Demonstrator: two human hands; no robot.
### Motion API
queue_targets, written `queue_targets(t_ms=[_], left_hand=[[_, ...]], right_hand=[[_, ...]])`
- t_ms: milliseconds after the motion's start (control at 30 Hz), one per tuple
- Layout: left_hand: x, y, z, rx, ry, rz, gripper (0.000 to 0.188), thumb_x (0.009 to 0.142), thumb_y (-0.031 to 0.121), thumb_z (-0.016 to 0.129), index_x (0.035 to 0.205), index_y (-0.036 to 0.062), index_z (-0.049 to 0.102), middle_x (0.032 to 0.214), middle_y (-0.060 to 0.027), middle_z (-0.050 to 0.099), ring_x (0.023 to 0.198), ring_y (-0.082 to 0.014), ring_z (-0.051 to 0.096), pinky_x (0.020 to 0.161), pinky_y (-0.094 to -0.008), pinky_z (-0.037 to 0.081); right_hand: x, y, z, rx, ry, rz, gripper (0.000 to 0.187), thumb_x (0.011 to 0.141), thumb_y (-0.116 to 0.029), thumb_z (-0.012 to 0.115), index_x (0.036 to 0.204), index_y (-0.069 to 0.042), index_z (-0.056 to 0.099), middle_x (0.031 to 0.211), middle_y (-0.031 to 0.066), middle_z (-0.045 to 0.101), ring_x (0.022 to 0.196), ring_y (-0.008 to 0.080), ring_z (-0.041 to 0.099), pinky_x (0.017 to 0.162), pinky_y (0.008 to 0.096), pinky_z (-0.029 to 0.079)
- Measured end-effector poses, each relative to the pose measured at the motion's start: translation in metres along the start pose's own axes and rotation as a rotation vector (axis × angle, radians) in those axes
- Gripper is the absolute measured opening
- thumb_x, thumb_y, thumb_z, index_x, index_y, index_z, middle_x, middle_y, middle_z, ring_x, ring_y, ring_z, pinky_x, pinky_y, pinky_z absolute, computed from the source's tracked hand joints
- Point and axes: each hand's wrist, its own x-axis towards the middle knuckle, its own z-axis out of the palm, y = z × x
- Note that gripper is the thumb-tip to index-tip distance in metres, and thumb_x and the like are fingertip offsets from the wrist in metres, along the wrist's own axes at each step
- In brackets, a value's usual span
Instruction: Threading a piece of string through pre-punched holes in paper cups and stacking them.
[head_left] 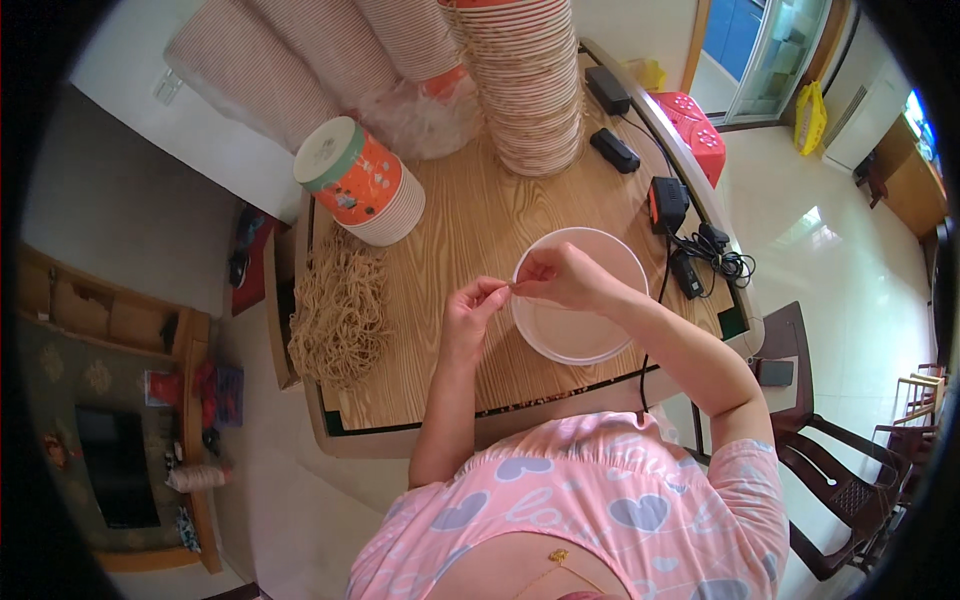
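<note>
My left hand (474, 312) and my right hand (562, 277) meet fingertip to fingertip at the left rim of a round white tub (618, 338). Both are closed in a pinch, and whatever lies between the fingers is too small to make out. Part of the tub is hidden under my right hand and wrist; its visible inside is plain and pale. Left of my hands, a tangled heap of tan cords (340, 315) lies on the wood-patterned table (430, 255). Behind it leans a short stack of orange-and-green paper buckets (362, 185), bottoms up.
A tall stack of paper buckets (525, 95) stands at the far side, with bagged stacks (255, 75) behind on the left. Along the right edge lie a black adapter (668, 205), coiled cables (725, 262) and a dark device (614, 150). A red stool (692, 130) stands beyond.
</note>
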Motion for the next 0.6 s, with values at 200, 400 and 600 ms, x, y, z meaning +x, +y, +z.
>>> queue_targets(t_ms=[200, 400, 600], left_hand=[[0.001, -0.003, 0.001, -0.035, 0.013, -0.032, 0.006, 0.081, 0.006, 0.064, 0.086, 0.0027, 0.066, 0.075, 0.0014, 0.059, 0.073, -0.0073, 0.053, 0.069, -0.0216, 0.042], [0.002, -0.003, 0.001, -0.075, -0.002, -0.052, 0.006, 0.081, 0.006, 0.064, 0.085, 0.0030, 0.065, 0.076, 0.0014, 0.060, 0.074, -0.0074, 0.054, 0.069, -0.0218, 0.042], [0.003, -0.007, 0.000, -0.014, -0.001, -0.028, 0.004, 0.081, 0.003, 0.063, 0.084, 0.0026, 0.065, 0.077, 0.0022, 0.060, 0.076, -0.0064, 0.055, 0.071, -0.0207, 0.041]], right_hand=[[0.001, 0.008, 0.001, -0.046, 0.075, -0.075, 0.010, 0.078, -0.011, 0.067, 0.085, -0.004, 0.064, 0.069, 0.0027, 0.061, 0.065, 0.0093, 0.055, 0.060, 0.0259, 0.046], [-0.004, 0.001, 0.002, -0.065, 0.076, -0.076, 0.009, 0.080, -0.012, 0.064, 0.085, -0.005, 0.063, 0.067, 0.0043, 0.060, 0.063, 0.0120, 0.055, 0.058, 0.0287, 0.045], [-0.009, -0.003, 0.000, -0.088, 0.117, -0.131, 0.011, 0.079, -0.014, 0.064, 0.085, -0.005, 0.063, 0.068, 0.0075, 0.061, 0.064, 0.0154, 0.057, 0.059, 0.0309, 0.046]])
